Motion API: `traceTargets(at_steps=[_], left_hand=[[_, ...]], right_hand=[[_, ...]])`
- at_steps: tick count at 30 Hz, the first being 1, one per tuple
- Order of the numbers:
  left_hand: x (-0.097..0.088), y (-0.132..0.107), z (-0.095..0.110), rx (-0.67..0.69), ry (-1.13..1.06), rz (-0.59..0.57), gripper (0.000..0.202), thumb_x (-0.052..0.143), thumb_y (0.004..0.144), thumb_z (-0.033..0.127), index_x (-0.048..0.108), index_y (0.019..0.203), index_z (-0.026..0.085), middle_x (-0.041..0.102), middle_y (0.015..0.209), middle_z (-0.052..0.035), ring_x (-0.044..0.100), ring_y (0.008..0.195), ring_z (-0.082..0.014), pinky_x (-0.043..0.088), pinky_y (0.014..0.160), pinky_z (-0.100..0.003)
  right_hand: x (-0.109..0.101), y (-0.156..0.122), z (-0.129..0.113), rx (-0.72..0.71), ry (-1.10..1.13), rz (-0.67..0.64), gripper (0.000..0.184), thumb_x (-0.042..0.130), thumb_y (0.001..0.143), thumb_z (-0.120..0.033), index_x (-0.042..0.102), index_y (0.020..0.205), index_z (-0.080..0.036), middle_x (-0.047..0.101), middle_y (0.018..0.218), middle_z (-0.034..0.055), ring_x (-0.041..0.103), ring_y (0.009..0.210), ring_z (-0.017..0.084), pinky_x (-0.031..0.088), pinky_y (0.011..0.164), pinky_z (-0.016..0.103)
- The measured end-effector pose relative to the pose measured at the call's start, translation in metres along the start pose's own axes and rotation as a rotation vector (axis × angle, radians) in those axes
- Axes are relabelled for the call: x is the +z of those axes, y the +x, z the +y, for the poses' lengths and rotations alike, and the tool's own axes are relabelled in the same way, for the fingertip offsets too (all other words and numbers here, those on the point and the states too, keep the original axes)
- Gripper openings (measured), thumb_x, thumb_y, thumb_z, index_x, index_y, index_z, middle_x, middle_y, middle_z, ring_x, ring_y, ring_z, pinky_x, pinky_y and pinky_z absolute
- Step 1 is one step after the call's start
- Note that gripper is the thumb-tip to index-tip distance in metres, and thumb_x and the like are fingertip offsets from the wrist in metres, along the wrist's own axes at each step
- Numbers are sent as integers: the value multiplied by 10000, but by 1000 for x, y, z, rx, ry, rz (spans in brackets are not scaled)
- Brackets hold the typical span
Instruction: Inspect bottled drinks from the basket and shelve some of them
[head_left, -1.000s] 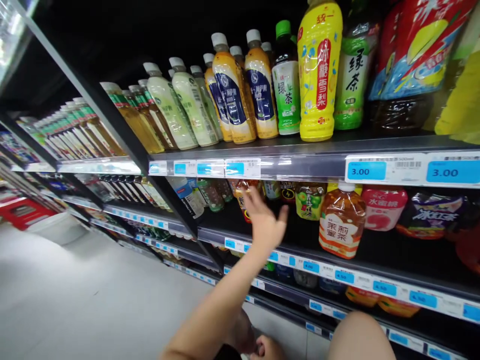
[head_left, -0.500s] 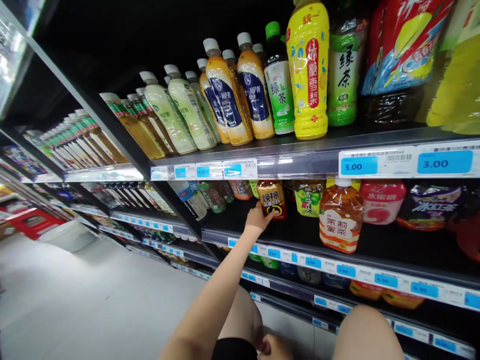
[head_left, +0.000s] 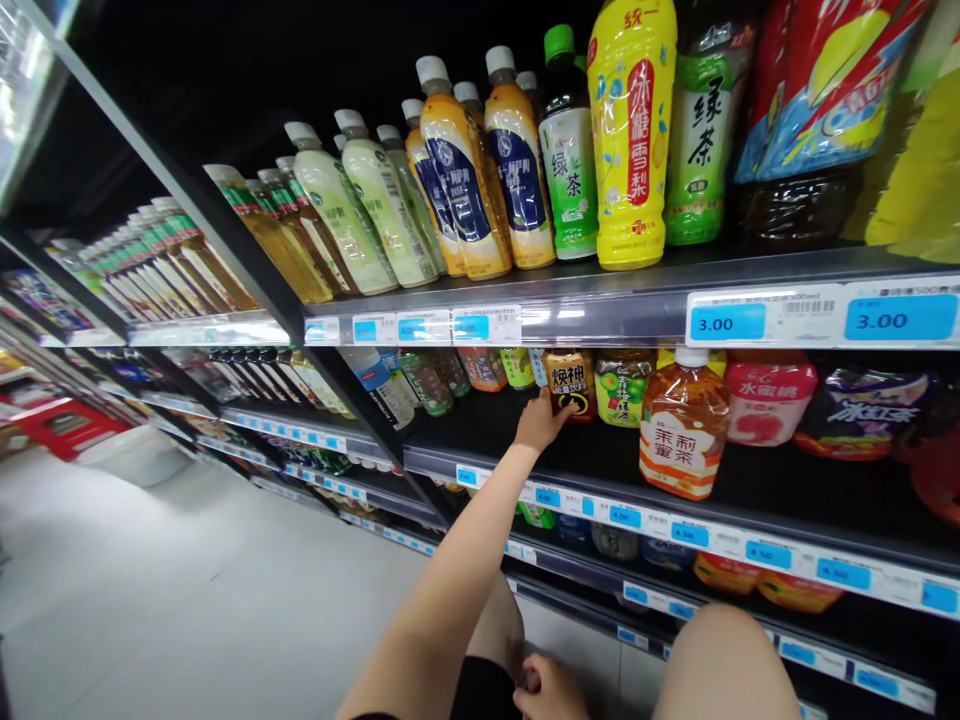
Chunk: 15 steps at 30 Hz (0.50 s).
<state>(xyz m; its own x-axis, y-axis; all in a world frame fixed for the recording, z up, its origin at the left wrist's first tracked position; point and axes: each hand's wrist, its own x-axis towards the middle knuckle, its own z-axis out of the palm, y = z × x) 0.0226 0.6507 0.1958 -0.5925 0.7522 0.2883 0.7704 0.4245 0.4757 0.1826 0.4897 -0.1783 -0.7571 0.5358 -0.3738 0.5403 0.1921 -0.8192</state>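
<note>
My left hand reaches onto the middle shelf and is closed round the base of a small dark bottle with an orange-red label. That bottle stands upright just left of a green-labelled bottle. An amber tea bottle stands further right, nearer the shelf edge. My right hand sits low between my bare knees with its fingers curled; what is in it, if anything, is hidden.
The top shelf carries rows of tall drink bottles, among them a yellow one. Blue price tags line the shelf edges. Lower shelves hold more drinks. The grey aisle floor stretches to the left.
My left hand went from spread open before the shelf to closed on the dark bottle. It has moved the bottle to the right, next to the green-labelled one.
</note>
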Motion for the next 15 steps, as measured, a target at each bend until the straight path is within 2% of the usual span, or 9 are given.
traceTargets(at_steps=[4, 10, 13, 15], left_hand=[[0, 2, 2, -13, 4, -17, 515, 731, 941, 501, 565, 1246, 121, 733, 1166, -200, 698, 1156, -345, 518, 895, -343], [3, -3, 7, -53, 20, -15, 578, 665, 969, 545, 539, 1325, 108, 729, 1161, -208, 698, 1146, -378, 537, 919, -391], [-3, -1, 7, -25, 23, -85, 584, 631, 994, 520, 532, 1356, 72, 713, 1200, -240, 684, 1176, -393, 539, 964, -429], [-11, -6, 4, 37, 1, -174, 576, 612, 1010, 485, 522, 1402, 71, 696, 1268, -237, 665, 1229, -365, 532, 1013, -416]], right_hand=[[-6, -4, -2, -21, 16, -19, 299, 604, 599, -284, 694, 870, -373, 766, 874, -43, 740, 999, 323, 513, 897, 408], [-6, -9, 4, 8, -26, -64, 366, 565, 611, -291, 704, 941, -368, 772, 866, -40, 760, 952, 306, 538, 827, 384], [-7, -11, 12, 36, -73, -109, 322, 556, 632, -326, 693, 920, -371, 783, 885, -39, 767, 965, 308, 541, 838, 393], [-9, -11, 18, 67, -122, -131, 268, 572, 621, -353, 684, 864, -380, 788, 904, -49, 762, 1018, 314, 539, 876, 399]])
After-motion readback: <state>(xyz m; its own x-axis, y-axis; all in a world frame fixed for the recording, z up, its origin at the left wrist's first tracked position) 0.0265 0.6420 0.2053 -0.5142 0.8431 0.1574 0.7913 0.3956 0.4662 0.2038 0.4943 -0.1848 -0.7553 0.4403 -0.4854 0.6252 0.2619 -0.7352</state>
